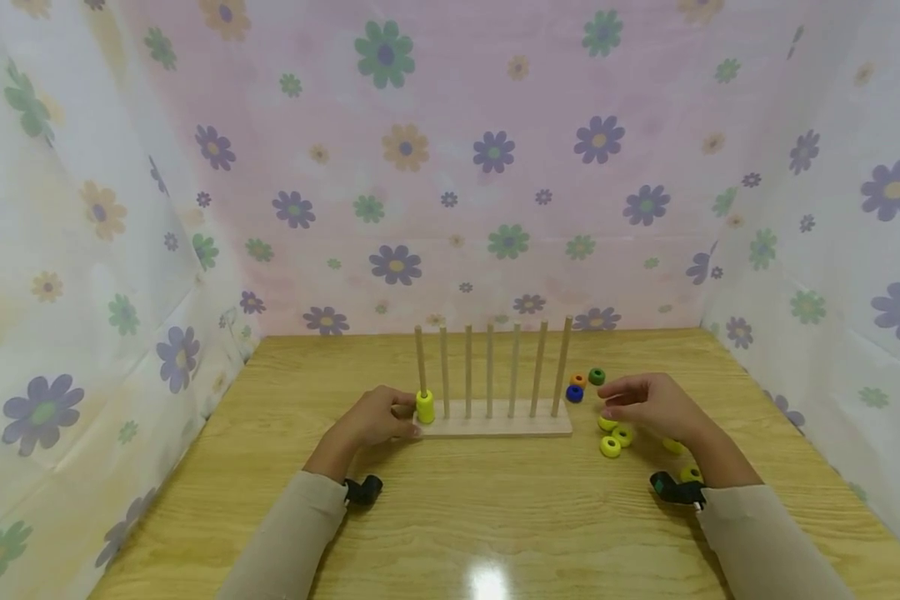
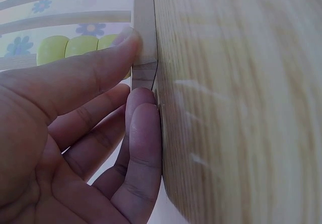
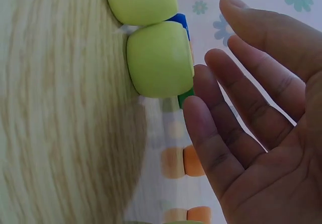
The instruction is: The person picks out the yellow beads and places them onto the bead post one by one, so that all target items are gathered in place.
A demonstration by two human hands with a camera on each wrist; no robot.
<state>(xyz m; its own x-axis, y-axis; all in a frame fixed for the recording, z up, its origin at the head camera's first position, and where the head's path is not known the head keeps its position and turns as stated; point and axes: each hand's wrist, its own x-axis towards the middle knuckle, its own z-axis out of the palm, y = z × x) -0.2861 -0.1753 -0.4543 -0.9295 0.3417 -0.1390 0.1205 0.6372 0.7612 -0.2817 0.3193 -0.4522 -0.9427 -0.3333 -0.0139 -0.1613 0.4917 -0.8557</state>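
Beside the peg rack (image 1: 495, 427), left hand (image 1: 375, 418) braces — right hand (image 1: 648, 404) apparently hovers.

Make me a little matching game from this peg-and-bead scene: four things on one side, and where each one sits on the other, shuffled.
Things:
1. left hand
2. right hand
3. stacked yellow beads
4. blue bead

Places:
A. on the table just past the right end of the peg board
B. threaded on the leftmost peg
C. open above the loose yellow beads
D. touching the left end of the peg board's base

Pairs: 1-D, 2-C, 3-B, 4-A
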